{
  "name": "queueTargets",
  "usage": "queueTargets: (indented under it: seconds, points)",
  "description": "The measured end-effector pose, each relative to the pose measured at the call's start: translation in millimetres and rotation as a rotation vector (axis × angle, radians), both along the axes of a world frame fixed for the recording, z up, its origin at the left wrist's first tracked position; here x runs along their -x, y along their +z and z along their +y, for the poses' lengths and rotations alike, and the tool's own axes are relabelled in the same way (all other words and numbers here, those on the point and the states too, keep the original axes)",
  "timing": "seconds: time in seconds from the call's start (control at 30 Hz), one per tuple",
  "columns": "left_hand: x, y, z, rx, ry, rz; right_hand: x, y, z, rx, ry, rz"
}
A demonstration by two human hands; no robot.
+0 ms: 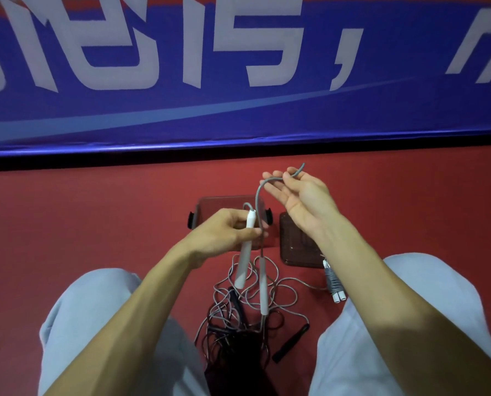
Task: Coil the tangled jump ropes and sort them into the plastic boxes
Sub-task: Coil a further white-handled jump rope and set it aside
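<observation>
My left hand (227,232) grips the upper part of a grey-and-white jump rope handle (245,258) that hangs down from it. The grey rope (260,190) arcs up from that handle to my right hand (298,195), which pinches it between thumb and fingers. A second grey handle (263,284) dangles below on the rope. A tangle of grey and black ropes (238,318) lies on the red floor between my knees. A clear plastic box (210,207) stands behind my left hand, partly hidden.
A dark lid or second box (295,247) lies right of the clear box. A coiled grey rope with white handle ends (334,282) rests by my right knee. A black handle (291,342) lies on the floor. A blue banner (238,81) runs behind.
</observation>
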State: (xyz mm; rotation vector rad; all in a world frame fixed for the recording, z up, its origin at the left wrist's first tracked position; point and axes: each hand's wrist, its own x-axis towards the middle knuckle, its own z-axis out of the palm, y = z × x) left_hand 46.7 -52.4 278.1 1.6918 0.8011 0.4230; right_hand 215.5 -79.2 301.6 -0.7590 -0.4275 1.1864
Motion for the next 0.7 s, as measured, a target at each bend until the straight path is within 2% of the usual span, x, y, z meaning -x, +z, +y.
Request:
queueTargets:
  seconds: [0.13, 0.2, 0.33, 0.47, 0.5, 0.6, 0.7]
  points:
    - [-6.3, -1.6, -3.9, -0.062, 0.045, -0.073, -0.2, 1.1, -0.3, 0.018, -0.031, 0.078]
    - [-9.2, -0.1, -4.8, -0.055, 0.111, -0.165, -0.3, -0.5, -0.3, 0.054, -0.029, 0.017]
    - [-7.6, 4.6, 0.6, 0.079, 0.276, -0.392, 1.5, -7.3, -3.4, 0.211, 0.107, -0.349]
    - [-0.8, 11.5, 6.8, 0.170, 0.389, -0.507, 6.4, -12.2, -5.7, 0.314, 0.360, -0.879]
    - [0.9, 12.1, 8.4, 0.192, 0.418, -0.523, 7.8, -12.9, -5.8, 0.316, 0.422, -0.963]
    - [5.9, 12.5, 13.3, 0.251, 0.501, -0.550, 11.0, -14.8, -6.0, 0.261, 0.520, -1.001]
    - [8.5, 10.0, 17.7, 0.177, 0.530, -0.458, 12.5, -16.6, -6.5, 0.229, 0.463, -1.063]
